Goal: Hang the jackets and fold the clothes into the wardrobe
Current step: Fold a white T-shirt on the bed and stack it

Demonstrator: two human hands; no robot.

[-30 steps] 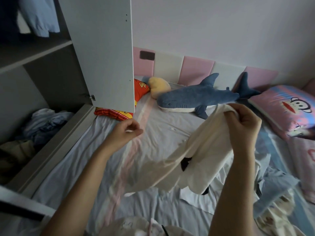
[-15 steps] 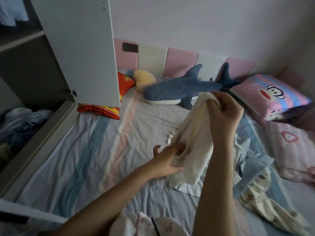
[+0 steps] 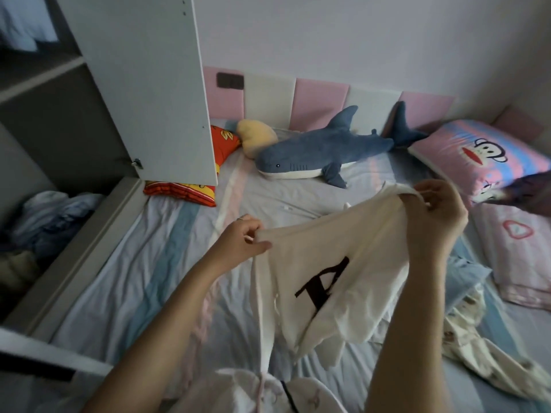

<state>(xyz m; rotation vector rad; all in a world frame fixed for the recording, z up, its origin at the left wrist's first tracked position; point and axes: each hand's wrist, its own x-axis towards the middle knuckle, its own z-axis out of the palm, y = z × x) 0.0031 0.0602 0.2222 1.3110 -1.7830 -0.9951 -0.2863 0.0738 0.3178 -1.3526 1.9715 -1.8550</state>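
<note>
Since half a second ago, the left hand [image 3: 243, 241] has pulled out to the left, spreading the cream cotton top with a black printed letter [image 3: 337, 263] that hung bunched from the right hand [image 3: 438, 214]. Both hands now pinch its upper edge with curled fingers, the right higher and farther, the left lower and closer to the open grey wardrobe [image 3: 59, 120] at left. That edge runs left to right between them, and the body hangs above the pastel striped bed sheet [image 3: 167, 263], probably about to be laid flat and folded.
</note>
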